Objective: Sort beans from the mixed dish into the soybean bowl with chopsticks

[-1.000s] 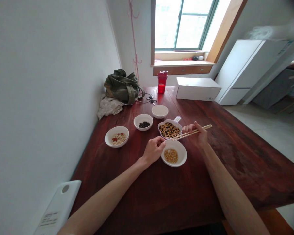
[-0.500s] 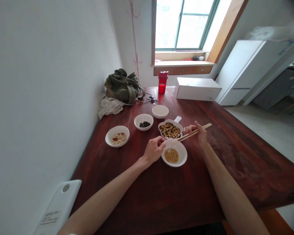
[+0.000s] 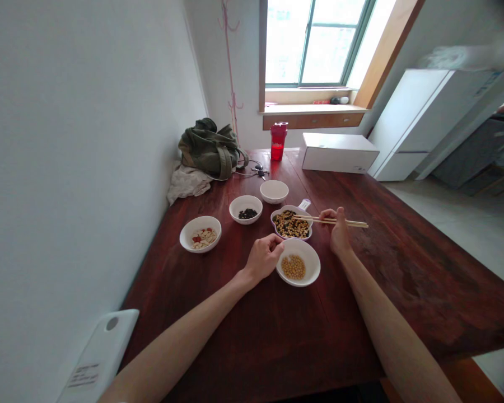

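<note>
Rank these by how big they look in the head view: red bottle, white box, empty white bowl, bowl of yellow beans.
1. White box
2. Bowl of yellow beans
Unranked below those: red bottle and empty white bowl, which look about alike.

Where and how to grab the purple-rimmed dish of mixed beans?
Probably the white handle, from the far right: it juts from the far rim, beyond the chopsticks, while the white bowl of yellow beans crowds the near rim.
</note>
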Demonstrator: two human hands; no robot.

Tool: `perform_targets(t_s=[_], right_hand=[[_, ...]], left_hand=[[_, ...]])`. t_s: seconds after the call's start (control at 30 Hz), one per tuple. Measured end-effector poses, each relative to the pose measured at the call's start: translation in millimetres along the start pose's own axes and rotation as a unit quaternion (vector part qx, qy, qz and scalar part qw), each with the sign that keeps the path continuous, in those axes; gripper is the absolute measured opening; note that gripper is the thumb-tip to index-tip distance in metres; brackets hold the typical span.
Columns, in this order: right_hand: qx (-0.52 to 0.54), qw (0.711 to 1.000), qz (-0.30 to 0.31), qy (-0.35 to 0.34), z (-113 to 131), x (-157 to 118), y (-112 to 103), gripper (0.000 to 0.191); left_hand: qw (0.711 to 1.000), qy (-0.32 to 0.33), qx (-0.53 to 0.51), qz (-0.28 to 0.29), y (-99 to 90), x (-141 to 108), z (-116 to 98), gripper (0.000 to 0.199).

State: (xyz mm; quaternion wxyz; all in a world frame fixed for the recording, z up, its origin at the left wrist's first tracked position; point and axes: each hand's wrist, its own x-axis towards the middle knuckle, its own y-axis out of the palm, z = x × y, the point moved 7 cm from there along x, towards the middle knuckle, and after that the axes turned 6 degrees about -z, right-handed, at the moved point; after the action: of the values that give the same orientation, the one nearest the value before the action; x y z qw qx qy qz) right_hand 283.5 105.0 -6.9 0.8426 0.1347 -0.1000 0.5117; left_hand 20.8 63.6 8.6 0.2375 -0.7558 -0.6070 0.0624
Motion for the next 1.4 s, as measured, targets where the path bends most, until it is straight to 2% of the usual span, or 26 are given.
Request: perform_targets(t_s=[0.27, 0.43, 0.83, 1.0, 1.2, 1.4], right_hand=[[-0.089, 0.995, 0.031, -0.035, 10.9, -10.4, 11.6, 0.074], [-0.109, 0.993, 0.016, -0.033, 9.1, -14.5, 12.5, 0.07], [-0.032, 0.995, -0.045, 0.078, -18.5, -8.9, 2.0, 0.065], [0.021, 0.991, -0.07, 0.115, -22.5, -9.4, 0.0, 0.062], [0.043, 0.989, -0.065, 0.126, -21.3, -8.8, -0.6, 0.06], [0.07, 0.995, -0.023, 0.072, -13.4, -5.4, 2.7, 0.067]], left_hand=[[1.0, -0.001, -0.004, 0.001, 0.5, -0.1, 0.5, 0.025], [1.0, -0.001, -0.007, 0.001, 0.2, 0.0, 0.2, 0.026], [1.0, 0.0, -0.011, 0.003, 0.6, 0.8, 1.1, 0.025], [1.0, 0.002, -0.007, 0.001, 0.6, 0.4, 1.6, 0.025], [1.0, 0.002, -0.004, 0.0, 0.6, 0.2, 1.5, 0.025], [1.0, 0.001, -0.008, 0.002, 0.5, 0.2, 1.8, 0.025]])
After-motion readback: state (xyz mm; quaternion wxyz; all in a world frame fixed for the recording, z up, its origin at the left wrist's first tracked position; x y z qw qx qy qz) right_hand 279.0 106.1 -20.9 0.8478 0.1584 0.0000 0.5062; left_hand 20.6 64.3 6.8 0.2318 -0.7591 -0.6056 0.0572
